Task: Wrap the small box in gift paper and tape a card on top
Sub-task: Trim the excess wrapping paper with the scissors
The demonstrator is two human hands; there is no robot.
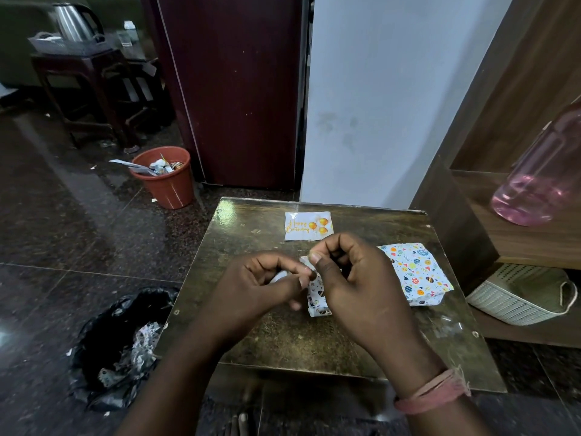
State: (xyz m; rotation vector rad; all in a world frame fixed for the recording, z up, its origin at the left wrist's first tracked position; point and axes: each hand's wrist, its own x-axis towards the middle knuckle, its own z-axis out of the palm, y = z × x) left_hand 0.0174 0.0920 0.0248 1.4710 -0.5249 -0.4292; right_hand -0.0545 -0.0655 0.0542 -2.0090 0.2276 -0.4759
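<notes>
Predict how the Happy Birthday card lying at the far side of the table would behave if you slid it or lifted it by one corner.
The card looks thin and flat, so it is probably very light and would likely slide easily on the glossy table. Its edges appear slightly curled, so it may bend if lifted by a corner.

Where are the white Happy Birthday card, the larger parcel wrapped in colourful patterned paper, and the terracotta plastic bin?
White Happy Birthday card (306, 226): head view, middle of its printed face.
Larger patterned-paper parcel (416, 272): head view, centre of its top.
Terracotta plastic bin (171, 188): head view, front wall.
</notes>
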